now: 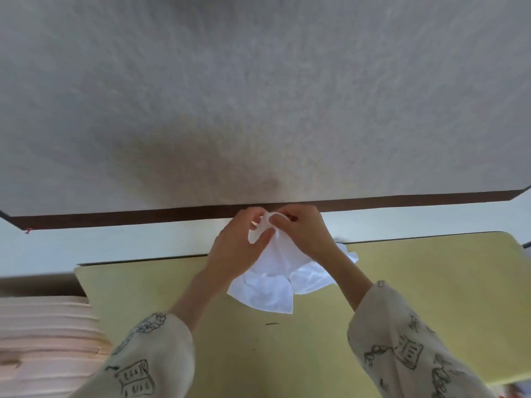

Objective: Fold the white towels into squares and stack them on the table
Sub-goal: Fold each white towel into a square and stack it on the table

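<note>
Towel hangs bunched, pinched at twelve o'clock by left hand and right hand; spreading it flat probably comes next.

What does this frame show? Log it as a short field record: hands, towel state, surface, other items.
left hand: pinches the white towel's top edge
right hand: pinches the same edge, close beside the left
white towel: crumpled, unfolded, hanging from both hands
table: yellow-green, no folded stack visible on it
other: pink layered stack at the table's left
progress: folding not yet begun
</note>
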